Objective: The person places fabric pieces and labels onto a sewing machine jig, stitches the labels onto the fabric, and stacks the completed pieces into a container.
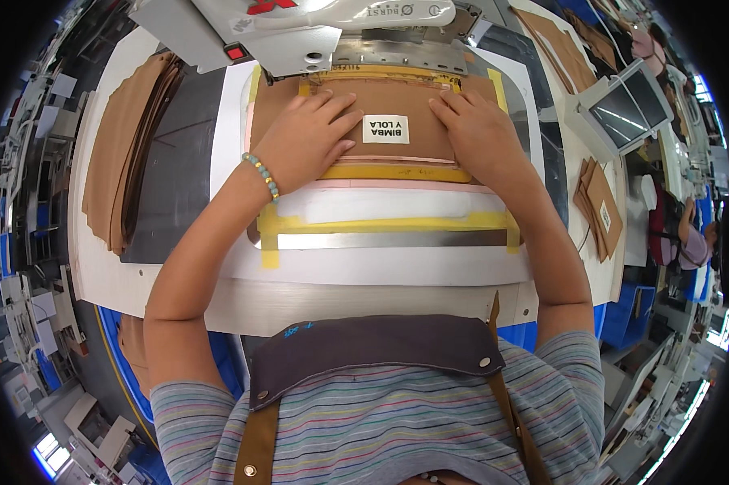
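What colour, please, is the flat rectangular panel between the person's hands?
The flat rectangular panel is brown; the head view shows it best.

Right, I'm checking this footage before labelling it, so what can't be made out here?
In the head view:
- Grey-white machine: its upper part is cut off by the top edge.
- Brown panel: parts of both sides are hidden under the left hand and right hand.
- Left brown stack: overlapping pieces prevent a count.
- Co-worker at far right: too small to tell what they hold.
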Motion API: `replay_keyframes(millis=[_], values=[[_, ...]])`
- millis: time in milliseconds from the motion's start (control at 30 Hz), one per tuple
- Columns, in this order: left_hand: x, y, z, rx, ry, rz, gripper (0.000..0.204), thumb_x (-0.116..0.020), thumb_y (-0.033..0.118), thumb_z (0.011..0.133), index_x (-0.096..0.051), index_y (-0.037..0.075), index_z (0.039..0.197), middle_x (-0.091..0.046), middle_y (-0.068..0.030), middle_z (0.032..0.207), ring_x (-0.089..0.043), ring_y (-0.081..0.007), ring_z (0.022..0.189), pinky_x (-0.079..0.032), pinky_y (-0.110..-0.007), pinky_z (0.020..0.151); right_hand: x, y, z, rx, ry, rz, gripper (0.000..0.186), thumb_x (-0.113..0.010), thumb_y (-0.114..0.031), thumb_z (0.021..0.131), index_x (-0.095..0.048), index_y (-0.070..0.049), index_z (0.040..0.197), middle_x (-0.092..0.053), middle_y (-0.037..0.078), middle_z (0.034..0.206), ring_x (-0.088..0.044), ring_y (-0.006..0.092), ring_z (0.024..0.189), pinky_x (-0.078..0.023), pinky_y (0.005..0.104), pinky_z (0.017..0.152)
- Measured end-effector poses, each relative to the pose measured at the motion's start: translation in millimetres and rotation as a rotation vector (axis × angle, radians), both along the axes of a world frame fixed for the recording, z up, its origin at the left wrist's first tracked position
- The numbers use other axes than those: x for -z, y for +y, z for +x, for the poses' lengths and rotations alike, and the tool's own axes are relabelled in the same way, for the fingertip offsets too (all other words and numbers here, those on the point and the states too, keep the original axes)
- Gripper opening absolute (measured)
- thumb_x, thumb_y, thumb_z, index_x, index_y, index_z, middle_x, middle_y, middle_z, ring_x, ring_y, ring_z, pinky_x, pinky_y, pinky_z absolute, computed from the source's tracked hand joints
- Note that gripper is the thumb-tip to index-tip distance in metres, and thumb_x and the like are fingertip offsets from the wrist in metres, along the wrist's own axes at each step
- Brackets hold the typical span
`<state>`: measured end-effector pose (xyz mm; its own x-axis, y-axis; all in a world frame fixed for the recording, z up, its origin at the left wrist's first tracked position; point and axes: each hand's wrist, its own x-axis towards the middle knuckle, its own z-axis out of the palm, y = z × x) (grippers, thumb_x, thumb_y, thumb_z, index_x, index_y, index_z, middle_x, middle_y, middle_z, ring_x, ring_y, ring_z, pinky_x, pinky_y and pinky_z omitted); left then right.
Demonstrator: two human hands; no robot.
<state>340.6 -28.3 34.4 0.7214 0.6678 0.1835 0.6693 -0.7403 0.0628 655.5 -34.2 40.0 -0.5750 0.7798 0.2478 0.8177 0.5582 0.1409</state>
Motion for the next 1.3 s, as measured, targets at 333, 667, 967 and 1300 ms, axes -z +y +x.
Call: replay_keyframes(millis=[333, 667, 967, 1300], values=[[7.9, -3.0, 6.5, -0.015, 0.078, 0.136, 0.053, -0.064, 0.025, 0.104, -0.054, 0.013, 0.155, -0.057, -0.0102, 0.156, -0.058, -0.0406, 0.133, -0.047, -0.048, 0.109, -15.1, 5.4, -6.2, -0.026, 0.011, -0.080, 0.035, -0.062, -0.006, 0.092, -0.070, -0.009, 0.126, -0.070, 0.006, 0.120, -0.066, 0.0263, 0.113, -0.057, 0.0397, 0.094], [13.4, -4.5, -3.0, -0.070, 0.118, 0.199, 0.049, -0.065, 0.020, 0.101, -0.059, 0.009, 0.148, -0.059, -0.0129, 0.153, -0.059, -0.0405, 0.130, -0.049, -0.045, 0.105, -20.9, 9.7, -18.9, -0.035, -0.033, -0.162, 0.040, -0.065, -0.007, 0.093, -0.071, -0.008, 0.132, -0.071, 0.005, 0.132, -0.065, 0.0263, 0.119, -0.058, 0.0389, 0.098], [11.2, -8.2, 4.2, -0.028, -0.103, 0.025, 0.043, -0.068, 0.014, 0.099, -0.063, 0.005, 0.140, -0.060, -0.0164, 0.149, -0.058, -0.0371, 0.134, -0.049, -0.045, 0.111, -10.2, 18.3, -37.4, -0.152, 0.056, -0.065, 0.034, -0.069, -0.008, 0.088, -0.074, -0.009, 0.122, -0.071, 0.003, 0.119, -0.066, 0.0248, 0.108, -0.059, 0.0371, 0.092], [9.3, -7.5, -1.1, -0.042, -0.067, 0.027, 0.040, -0.064, 0.020, 0.104, -0.063, 0.004, 0.140, -0.058, -0.0183, 0.151, -0.055, -0.0382, 0.138, -0.046, -0.045, 0.114, -12.0, 24.4, -65.1, -0.203, 0.043, -0.106, 0.035, -0.073, -0.010, 0.087, -0.077, -0.006, 0.122, -0.073, 0.004, 0.129, -0.066, 0.0251, 0.112, -0.059, 0.0368, 0.094]])
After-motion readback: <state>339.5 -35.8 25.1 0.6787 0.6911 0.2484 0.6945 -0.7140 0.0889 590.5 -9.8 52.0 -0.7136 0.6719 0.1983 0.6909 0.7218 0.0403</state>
